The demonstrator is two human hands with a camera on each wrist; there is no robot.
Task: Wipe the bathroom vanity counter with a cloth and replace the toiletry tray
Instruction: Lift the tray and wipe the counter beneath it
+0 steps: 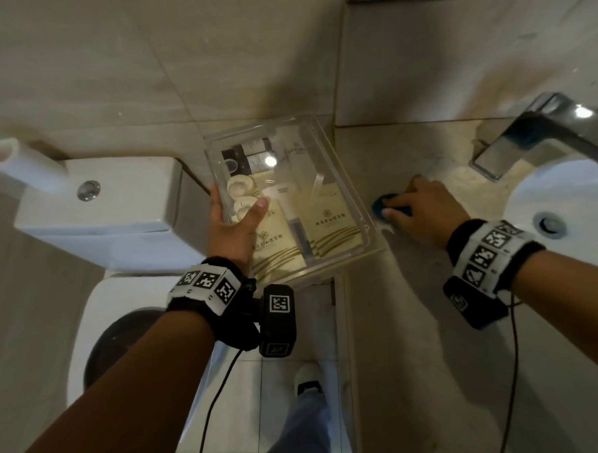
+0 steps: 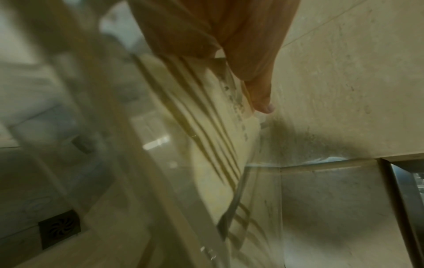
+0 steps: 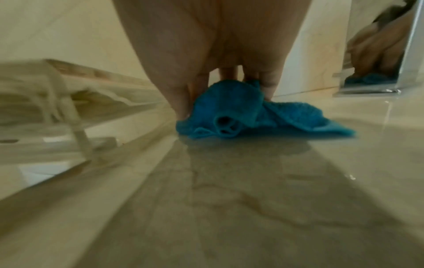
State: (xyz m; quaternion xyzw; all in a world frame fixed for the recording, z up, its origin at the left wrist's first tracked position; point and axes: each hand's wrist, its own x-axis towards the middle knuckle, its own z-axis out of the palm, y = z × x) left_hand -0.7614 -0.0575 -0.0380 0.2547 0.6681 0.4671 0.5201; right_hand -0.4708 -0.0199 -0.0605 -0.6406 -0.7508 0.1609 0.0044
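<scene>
A clear acrylic toiletry tray [image 1: 344, 176] with sachets, small bottles and caps is held tilted, partly over the left end of the beige stone counter [image 1: 415, 324] and partly over the gap beside the toilet. My left hand [image 1: 238, 216] grips its left edge, thumb on top and fingers underneath. The left wrist view shows the thumb [image 2: 257, 85] lying on the tray [image 2: 160, 181]. Just right of the tray, my right hand [image 1: 398, 206] grips a bunched blue cloth [image 1: 381, 205] and presses it on the counter. In the right wrist view the cloth [image 3: 229, 108] sits under the fingers [image 3: 268, 85], with the tray [image 3: 69, 108] to the left.
A chrome faucet [image 1: 540, 137] and a white basin [image 1: 563, 194] lie right of the cloth. A toilet tank [image 1: 101, 207] with a paper roll [image 1: 17, 163] stands left, the bowl [image 1: 99, 320] below it. Tiled walls close the back. A floor drain [image 2: 59, 228] and my shoe [image 1: 307, 376] are below.
</scene>
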